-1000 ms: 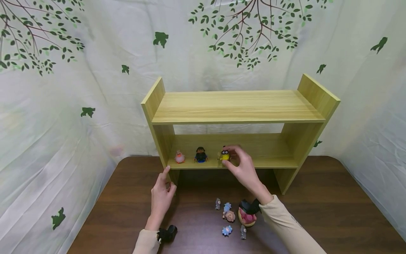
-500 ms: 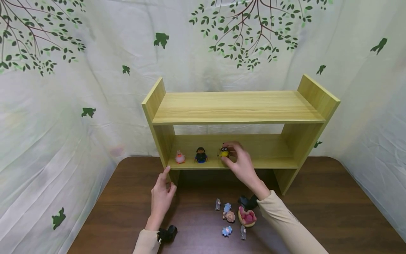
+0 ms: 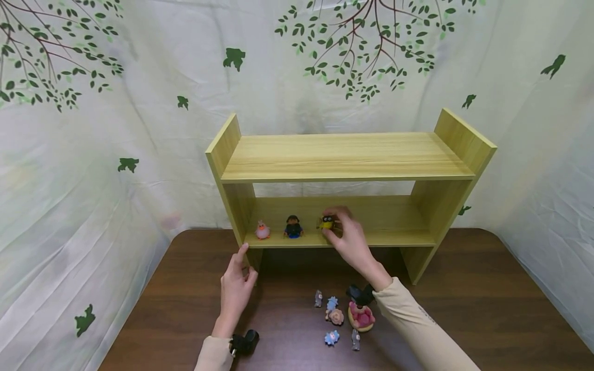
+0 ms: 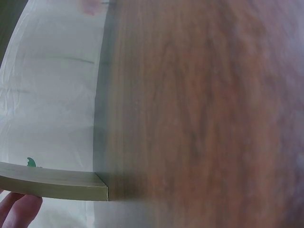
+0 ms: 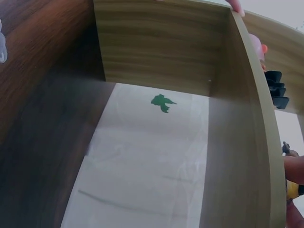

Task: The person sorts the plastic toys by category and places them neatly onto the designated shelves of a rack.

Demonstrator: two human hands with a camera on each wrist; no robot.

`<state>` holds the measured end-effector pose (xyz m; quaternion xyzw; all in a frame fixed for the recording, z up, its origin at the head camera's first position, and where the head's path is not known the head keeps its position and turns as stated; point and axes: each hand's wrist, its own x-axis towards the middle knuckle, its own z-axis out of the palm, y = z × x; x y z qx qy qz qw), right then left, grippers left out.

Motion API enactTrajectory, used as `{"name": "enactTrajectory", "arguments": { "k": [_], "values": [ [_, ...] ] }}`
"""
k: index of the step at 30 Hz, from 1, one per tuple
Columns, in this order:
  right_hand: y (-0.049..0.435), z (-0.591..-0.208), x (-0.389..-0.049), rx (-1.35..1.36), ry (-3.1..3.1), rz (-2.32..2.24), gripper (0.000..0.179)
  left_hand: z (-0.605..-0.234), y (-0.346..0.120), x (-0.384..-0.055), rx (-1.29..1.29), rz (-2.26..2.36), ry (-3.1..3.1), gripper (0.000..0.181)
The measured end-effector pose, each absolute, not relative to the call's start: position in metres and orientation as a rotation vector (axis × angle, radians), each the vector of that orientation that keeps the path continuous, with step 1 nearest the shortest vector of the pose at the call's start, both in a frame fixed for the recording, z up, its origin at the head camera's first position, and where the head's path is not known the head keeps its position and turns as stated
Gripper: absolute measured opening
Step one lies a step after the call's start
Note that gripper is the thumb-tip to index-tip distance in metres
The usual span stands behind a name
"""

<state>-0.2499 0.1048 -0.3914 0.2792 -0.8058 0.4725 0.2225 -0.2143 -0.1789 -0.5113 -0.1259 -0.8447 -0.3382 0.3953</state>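
Note:
In the head view, my right hand (image 3: pixel 350 239) pinches a small yellow-and-black toy figure (image 3: pixel 327 222) with big white eyes, at the front of the middle shelf (image 3: pixel 390 237). The right wrist view shows only part of that figure (image 5: pixel 293 190), partly behind my fingers. To its left on the same shelf stand a dark toy figure (image 3: pixel 293 228) with a blue base and a pink chick-like toy (image 3: pixel 262 230). My left hand (image 3: pixel 237 283) touches the shelf unit's front left corner with an extended index finger. Its fingertips (image 4: pixel 29 205) show against the side panel (image 4: pixel 57 185) in the left wrist view.
On the brown table (image 3: pixel 185 309) in front lie several small toys: grey figures (image 3: pixel 318 298), blue spiky ones (image 3: pixel 331 337), a brown one (image 3: pixel 335 316) and a pink-and-yellow seat-like piece (image 3: pixel 361 317). The unit's top shelf (image 3: pixel 348 154) overhangs the middle one. A leaf-print cloth (image 3: pixel 153 113) hangs behind.
My right hand has shifted slightly left with the yellow-and-black figure between its fingers. The left hand stays at the shelf corner.

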Motion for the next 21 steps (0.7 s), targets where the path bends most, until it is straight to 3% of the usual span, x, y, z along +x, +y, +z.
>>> {"name": "enactTrajectory", "arguments": {
  "k": [21],
  "values": [
    [0.107,-0.3932,-0.2477,0.82,-2.19,1.227,0.037,-0.5114,-0.1791,-0.2148,-0.318,-0.867,-2.141,0.08]
  ]
}}
